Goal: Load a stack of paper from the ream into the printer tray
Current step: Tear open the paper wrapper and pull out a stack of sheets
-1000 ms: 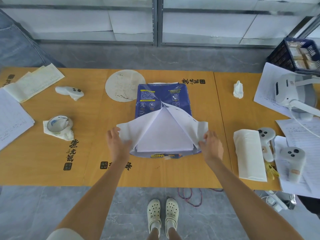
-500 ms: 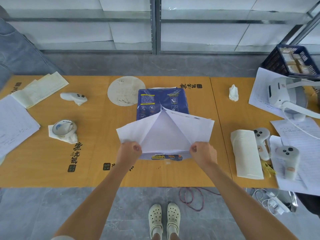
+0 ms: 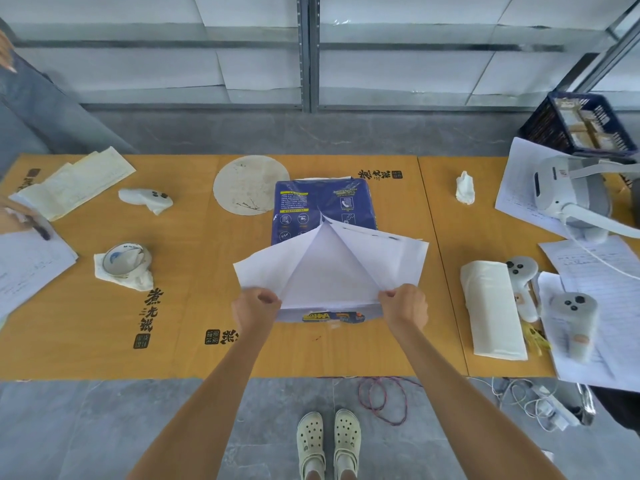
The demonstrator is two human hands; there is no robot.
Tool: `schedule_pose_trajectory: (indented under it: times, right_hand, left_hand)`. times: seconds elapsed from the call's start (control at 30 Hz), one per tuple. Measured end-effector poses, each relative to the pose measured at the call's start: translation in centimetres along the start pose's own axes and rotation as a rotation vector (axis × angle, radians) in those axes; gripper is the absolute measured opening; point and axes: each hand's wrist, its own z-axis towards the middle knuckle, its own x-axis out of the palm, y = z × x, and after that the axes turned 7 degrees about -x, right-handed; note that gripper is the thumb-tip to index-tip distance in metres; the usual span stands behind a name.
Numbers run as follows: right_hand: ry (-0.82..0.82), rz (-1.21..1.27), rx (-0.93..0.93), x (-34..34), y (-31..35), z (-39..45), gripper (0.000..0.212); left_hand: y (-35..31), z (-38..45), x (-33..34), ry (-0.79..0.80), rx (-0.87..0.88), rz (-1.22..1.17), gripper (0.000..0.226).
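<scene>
A ream of paper in a dark blue wrapper point(image 3: 323, 206) lies in the middle of the orange table point(image 3: 194, 306). Its near end is torn open, and two white wrapper flaps point(image 3: 384, 254) spread left and right, baring the white paper stack point(image 3: 327, 275) between them. My left hand point(image 3: 256, 306) is shut on the near corner of the left flap. My right hand point(image 3: 403, 306) is shut on the near corner of the right flap. No printer or tray is in view.
A round mat point(image 3: 251, 185) lies beside the ream at the back left. A cup on a cloth point(image 3: 124, 263) and a white controller point(image 3: 145, 199) sit to the left. Folded white cloth point(image 3: 491, 310), controllers point(image 3: 573, 323), papers and a headset point(image 3: 568, 192) crowd the right.
My hands moved from the outer edges of the flaps to their near corners and closed on them. The flaps now stand pulled wider, more so on the right.
</scene>
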Motion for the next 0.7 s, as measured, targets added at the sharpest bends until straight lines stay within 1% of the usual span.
schedule_pose_trajectory:
  times: [0.13, 0.3, 0.4, 0.53, 0.7]
  right_hand:
    - [-0.005, -0.024, 0.020, 0.1, 0.2, 0.3, 0.017]
    - [0.004, 0.002, 0.074, 0.4, 0.0, 0.3, 0.021]
    - [0.028, 0.072, 0.113, 0.6, -0.1, 0.5, 0.022]
    - [0.031, 0.195, 0.151, 0.3, -0.6, 0.6, 0.017]
    - [0.041, 0.286, 0.174, -0.2, -0.8, 0.8, 0.016]
  left_hand:
    - [-0.1, 0.2, -0.4, 0.048, -0.098, -0.111, 0.009]
    - [-0.1, 0.2, -0.5, 0.076, -0.111, -0.121, 0.009]
    - [-0.2, 0.3, -0.5, 0.075, -0.110, -0.115, 0.010]
    - [0.0, 0.8, -0.8, 0.121, -0.196, -0.189, 0.018]
    - [-0.1, 1.1, -1.1, 0.154, -0.238, -0.194, 0.016]
